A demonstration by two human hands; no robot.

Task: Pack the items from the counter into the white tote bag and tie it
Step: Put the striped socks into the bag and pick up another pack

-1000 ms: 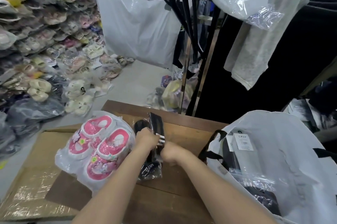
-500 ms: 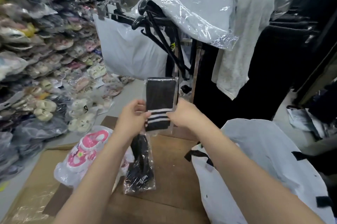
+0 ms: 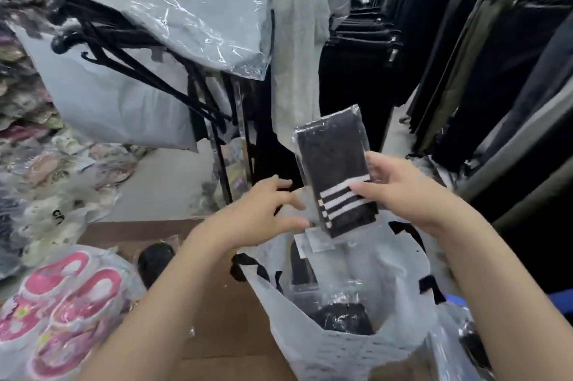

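Note:
My right hand (image 3: 400, 191) grips a clear packet of black socks with white stripes (image 3: 336, 169), held upright above the mouth of the white tote bag (image 3: 347, 346). My left hand (image 3: 260, 213) hovers just left of the packet with fingers spread, holding nothing. Inside the bag lie dark packaged items (image 3: 344, 318) and a white label. A second black packet (image 3: 155, 259) lies on the brown counter (image 3: 223, 312), partly hidden by my left forearm. A clear bag of pink children's sandals (image 3: 62, 306) rests at the counter's left end.
Behind the counter stands a black clothes rack (image 3: 217, 145) with hangers, a plastic-wrapped grey garment (image 3: 192, 21) and a grey towel-like cloth (image 3: 297, 49). Dark trousers (image 3: 465, 55) hang at right. Bagged shoes (image 3: 37, 132) pile up at left.
The sock packet has moved right and now sits over the tote bag. My left hand has let go of it; only my right hand holds it. The view has swung right.

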